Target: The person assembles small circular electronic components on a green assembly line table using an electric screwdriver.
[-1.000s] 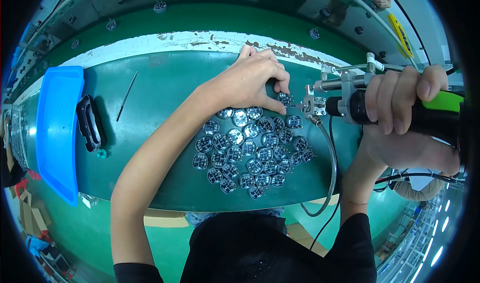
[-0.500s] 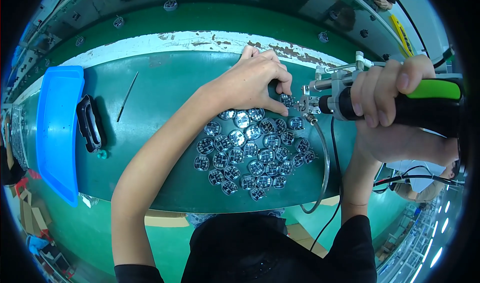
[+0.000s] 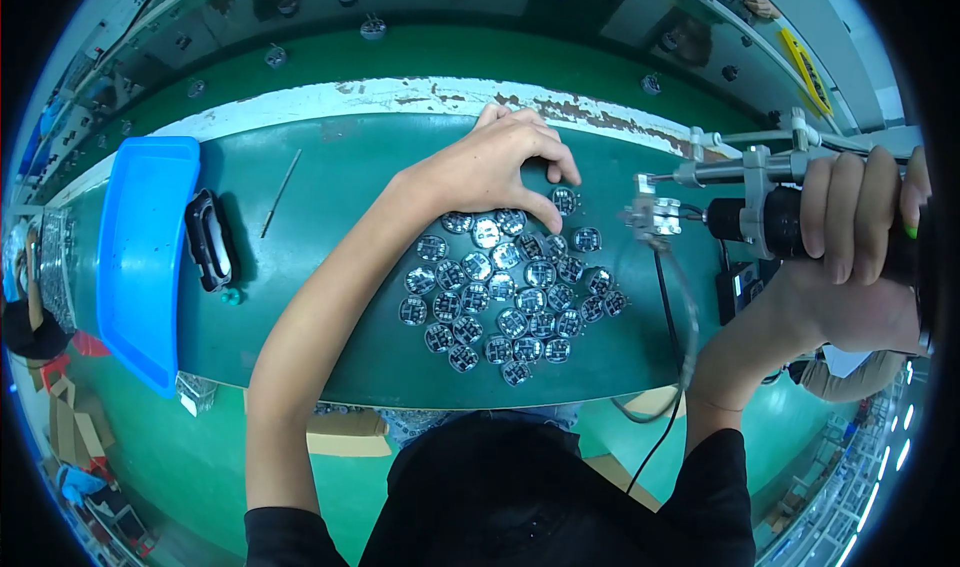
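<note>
My left hand point(image 3: 495, 167) reaches over the far side of a cluster of small round circuit-board parts point(image 3: 500, 287) on the green table. Its thumb and fingers are spread apart, with one round part point(image 3: 565, 202) lying just beside their tips, not gripped. In my right hand point(image 3: 865, 227) is a black handheld screwdriver point(image 3: 785, 221) with a metal nose point(image 3: 652, 216) pointing left. The nose is slightly blurred and stands apart from the parts. A clear hose point(image 3: 690, 327) hangs from it in a loop.
On the left stand a blue tray point(image 3: 140, 267) and a black open case point(image 3: 209, 242), with a thin metal rod point(image 3: 281, 194) nearby. Beyond the table's worn white edge point(image 3: 430, 92), more round parts sit on a green line point(image 3: 420, 52). A dark cable point(image 3: 668, 307) hangs at right.
My right hand has drawn the screwdriver to the right, away from the round part at my left fingertips. My left fingers have loosened from that part. The view has shifted slightly.
</note>
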Tool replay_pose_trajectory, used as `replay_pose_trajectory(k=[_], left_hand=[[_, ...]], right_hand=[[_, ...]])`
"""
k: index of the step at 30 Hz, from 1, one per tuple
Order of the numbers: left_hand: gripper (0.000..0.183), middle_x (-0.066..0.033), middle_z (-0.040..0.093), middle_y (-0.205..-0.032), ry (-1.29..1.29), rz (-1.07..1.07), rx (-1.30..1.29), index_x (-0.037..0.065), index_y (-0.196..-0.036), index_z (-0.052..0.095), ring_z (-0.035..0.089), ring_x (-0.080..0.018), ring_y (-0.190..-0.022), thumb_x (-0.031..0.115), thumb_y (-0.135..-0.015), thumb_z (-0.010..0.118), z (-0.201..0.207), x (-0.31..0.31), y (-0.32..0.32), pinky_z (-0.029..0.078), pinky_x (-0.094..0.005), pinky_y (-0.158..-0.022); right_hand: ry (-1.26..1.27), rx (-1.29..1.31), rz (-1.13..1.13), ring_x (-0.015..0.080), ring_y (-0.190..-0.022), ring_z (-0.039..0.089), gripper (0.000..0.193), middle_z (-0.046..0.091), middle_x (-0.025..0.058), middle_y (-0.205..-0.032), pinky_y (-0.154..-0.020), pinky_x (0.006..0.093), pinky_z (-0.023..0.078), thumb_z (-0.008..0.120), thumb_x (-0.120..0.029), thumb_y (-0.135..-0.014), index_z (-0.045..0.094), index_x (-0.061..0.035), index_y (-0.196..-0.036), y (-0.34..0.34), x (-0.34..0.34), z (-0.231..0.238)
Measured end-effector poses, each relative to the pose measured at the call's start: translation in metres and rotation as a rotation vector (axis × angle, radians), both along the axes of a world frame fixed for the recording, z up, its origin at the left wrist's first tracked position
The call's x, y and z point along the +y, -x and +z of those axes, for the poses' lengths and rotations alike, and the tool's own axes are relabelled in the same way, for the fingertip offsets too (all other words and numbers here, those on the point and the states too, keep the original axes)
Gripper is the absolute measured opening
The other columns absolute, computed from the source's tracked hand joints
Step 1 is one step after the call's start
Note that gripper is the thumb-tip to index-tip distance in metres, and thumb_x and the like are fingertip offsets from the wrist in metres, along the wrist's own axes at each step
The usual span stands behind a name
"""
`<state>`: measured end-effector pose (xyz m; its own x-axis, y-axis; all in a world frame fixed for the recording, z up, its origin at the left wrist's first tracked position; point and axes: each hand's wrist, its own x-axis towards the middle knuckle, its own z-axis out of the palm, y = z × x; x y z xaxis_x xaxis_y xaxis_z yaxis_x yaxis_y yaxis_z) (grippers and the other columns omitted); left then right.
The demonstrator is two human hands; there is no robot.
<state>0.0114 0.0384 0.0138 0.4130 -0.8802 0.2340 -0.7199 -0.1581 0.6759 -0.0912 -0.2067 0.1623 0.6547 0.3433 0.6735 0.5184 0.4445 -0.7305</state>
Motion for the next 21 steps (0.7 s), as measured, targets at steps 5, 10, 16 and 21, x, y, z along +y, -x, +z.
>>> replay_pose_trajectory(k=[5, 10, 16, 21], left_hand=[[0.034, -0.0068, 0.068, -0.097, 0.201, 0.201, 0.071, 0.007, -0.104, 0.075, 0.064, -0.0215, -0.091, 0.026, -0.079, 0.088, 0.010, 0.035, -0.028, 0.053, -0.0340, -0.088], [0.055, -0.0131, 0.068, -0.106, -0.062, 1.009, -0.264, 0.008, -0.117, 0.070, 0.068, -0.0295, -0.102, 0.045, -0.079, 0.085, 0.010, 0.105, -0.093, 0.055, -0.0416, -0.089], [0.055, -0.0114, 0.076, -0.105, -0.295, 0.981, -0.223, 0.006, -0.109, 0.075, 0.072, -0.0307, -0.102, 0.054, -0.083, 0.078, 0.005, 0.069, -0.123, 0.056, -0.0427, -0.089], [0.034, -0.0110, 0.073, -0.103, -0.008, 0.331, -0.146, 0.007, -0.105, 0.076, 0.069, -0.0289, -0.098, 0.029, -0.081, 0.084, 0.010, 0.007, -0.080, 0.054, -0.0392, -0.090]], right_hand=[[-0.043, -0.050, 0.016, 0.0059, -0.054, 0.053, 0.089, 0.053, -0.0057, -0.070, -0.055, 0.0215, 0.045, 0.062, -0.091, -0.075, 0.051, -0.0104, -0.112, -0.004, 0.006, -0.001], [-0.086, -0.076, 0.020, 0.0059, -0.054, 0.052, 0.089, 0.052, -0.0058, -0.070, -0.055, 0.0217, 0.044, 0.062, -0.091, -0.076, 0.051, -0.0103, -0.112, -0.022, 0.017, 0.001], [-0.070, -0.087, -0.030, 0.0060, -0.054, 0.052, 0.088, 0.052, -0.0058, -0.070, -0.055, 0.0218, 0.044, 0.062, -0.090, -0.076, 0.051, -0.0101, -0.112, -0.019, 0.015, 0.001], [-0.031, -0.069, -0.084, 0.0060, -0.054, 0.052, 0.088, 0.051, -0.0059, -0.069, -0.055, 0.0220, 0.044, 0.062, -0.090, -0.077, 0.051, -0.0099, -0.111, -0.013, 0.017, -0.004]])
